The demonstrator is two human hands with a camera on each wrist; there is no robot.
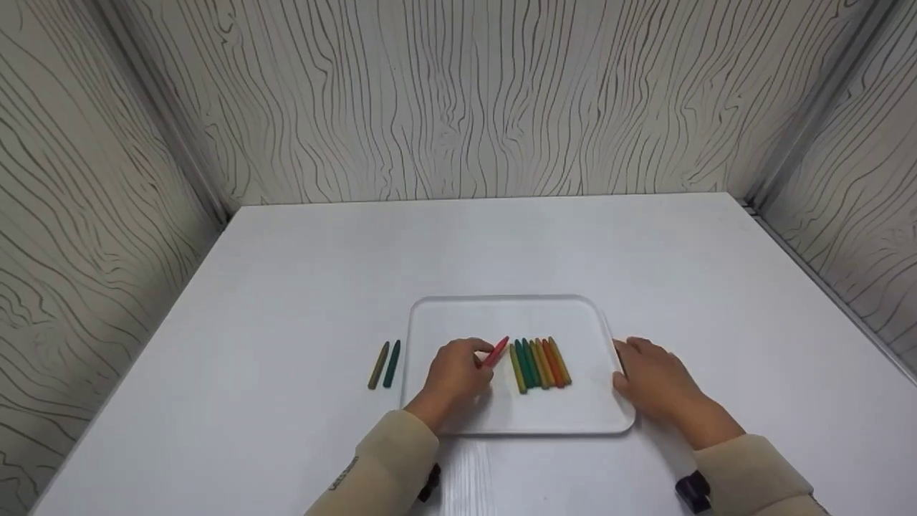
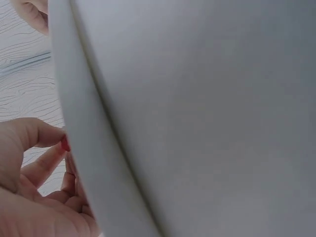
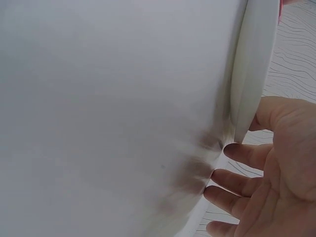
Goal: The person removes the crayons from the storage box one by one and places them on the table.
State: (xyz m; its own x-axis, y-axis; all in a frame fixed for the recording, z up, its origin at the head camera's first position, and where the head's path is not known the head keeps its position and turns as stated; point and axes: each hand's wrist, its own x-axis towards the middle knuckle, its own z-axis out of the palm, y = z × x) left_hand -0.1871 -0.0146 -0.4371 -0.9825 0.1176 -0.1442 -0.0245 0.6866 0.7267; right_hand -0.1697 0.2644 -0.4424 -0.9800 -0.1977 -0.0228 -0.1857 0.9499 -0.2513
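My left hand [image 1: 456, 373] reaches over the white tray [image 1: 444, 310] and pinches a red crayon [image 1: 496, 351] between thumb and fingers. Its tip slants up and right, close to a row of crayons [image 1: 541, 364] in green, yellow-brown and orange lying side by side on the tray. In the left wrist view, only a bit of the red crayon [image 2: 65, 143] shows beside the rim. At the tray's right edge is my right hand [image 1: 659, 380], thumb against the rim. In the right wrist view its fingers [image 3: 239, 183] are loosely extended, their tips near the table.
Left of the tray, two crayons lie on the white table [image 1: 301, 287]: one olive-brown crayon [image 1: 379, 365] and one dark green crayon [image 1: 392, 364]. Wood-grain patterned panels [image 1: 458, 100] rise behind the table and at both sides.
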